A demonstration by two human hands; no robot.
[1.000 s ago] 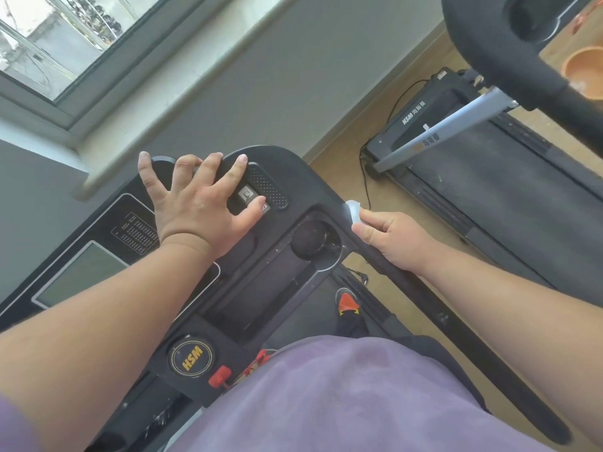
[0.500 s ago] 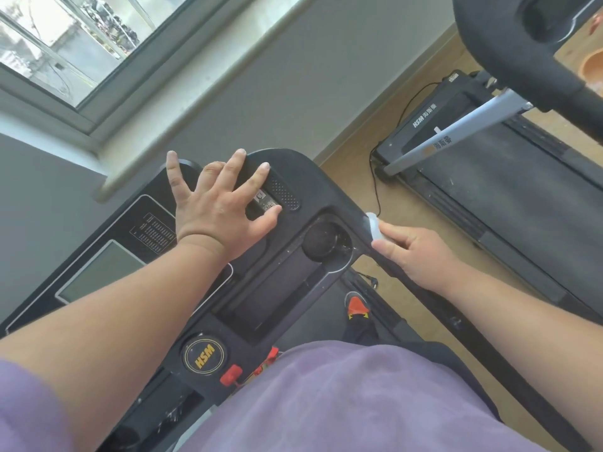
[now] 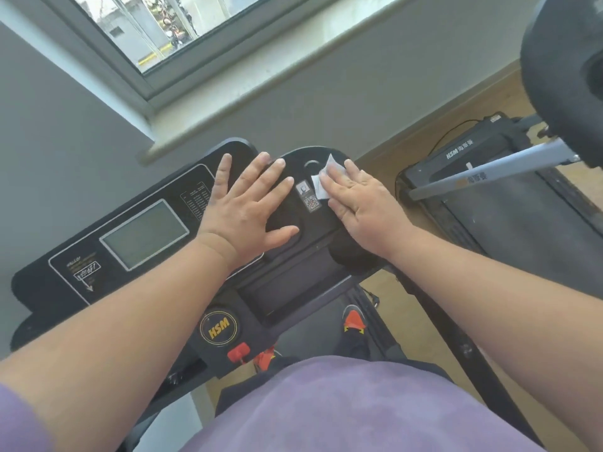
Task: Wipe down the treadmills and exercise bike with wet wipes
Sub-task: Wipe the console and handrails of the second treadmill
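Note:
I stand on a black treadmill and look down at its console (image 3: 156,203), which has a grey screen (image 3: 143,234) and a yellow HSM badge (image 3: 219,328). My left hand (image 3: 248,210) lies flat on the console, fingers spread and straight. My right hand (image 3: 359,199) presses a white wet wipe (image 3: 323,182) flat against the console's upper right part, beside a QR sticker (image 3: 311,202). Most of the wipe is hidden under my fingers. A second treadmill (image 3: 509,203) stands on the floor at the right.
A grey wall and a window sill (image 3: 261,89) run close behind the console. The second treadmill's silver upright (image 3: 489,172) and black handlebar (image 3: 561,70) reach in from the right. A black cable (image 3: 453,132) trails over the wooden floor between the machines.
My right hand left the right handrail and moved up-left onto the console, now pressing the wipe flat there. My left hand stayed on the console; the camera tilted.

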